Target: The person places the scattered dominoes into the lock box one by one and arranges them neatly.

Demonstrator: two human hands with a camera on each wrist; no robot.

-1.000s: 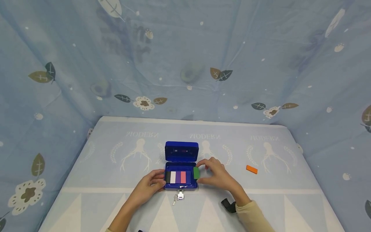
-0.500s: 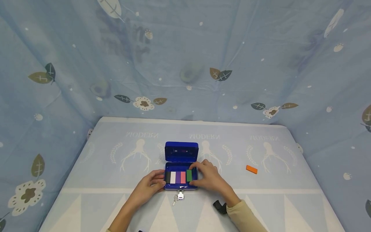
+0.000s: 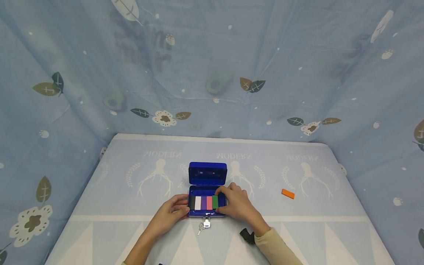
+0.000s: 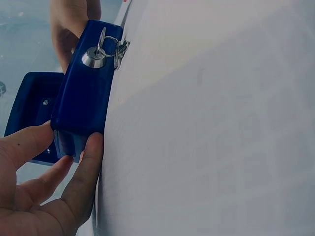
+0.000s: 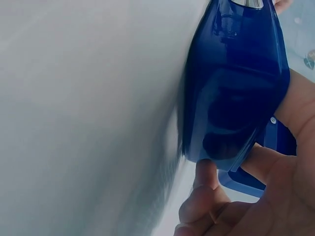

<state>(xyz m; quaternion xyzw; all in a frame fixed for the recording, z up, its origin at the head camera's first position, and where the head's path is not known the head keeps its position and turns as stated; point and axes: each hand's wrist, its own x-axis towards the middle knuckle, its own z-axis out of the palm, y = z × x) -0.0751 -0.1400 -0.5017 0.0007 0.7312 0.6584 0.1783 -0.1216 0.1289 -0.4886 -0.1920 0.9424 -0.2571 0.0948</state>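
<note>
A blue cash box (image 3: 218, 212) stands on the table with its lid (image 3: 207, 173) raised. Inside lie a black block (image 3: 192, 202), a white block (image 3: 197, 202), a purple block (image 3: 203, 202) and a pink block (image 3: 209, 202) in a row. At the row's right end is a green block (image 3: 215, 202), pinched lengthwise between thumb and finger of my right hand (image 3: 237, 202). My left hand (image 3: 170, 213) touches the box's left side; in the left wrist view its fingers (image 4: 86, 184) rest against that end wall. The right wrist view hides the blocks behind the box wall.
Keys (image 3: 200, 229) hang from the lock (image 3: 207, 222) at the box's front. An orange block (image 3: 288, 194) lies to the right on the patterned table (image 3: 139, 173). Beside the right sleeve is a black object (image 3: 247, 236). A blue printed curtain (image 3: 212, 66) surrounds the table.
My right hand has carried the green block leftward from the box's right rim into the box, up beside the pink block. The left hand has stayed at the box's left side.
</note>
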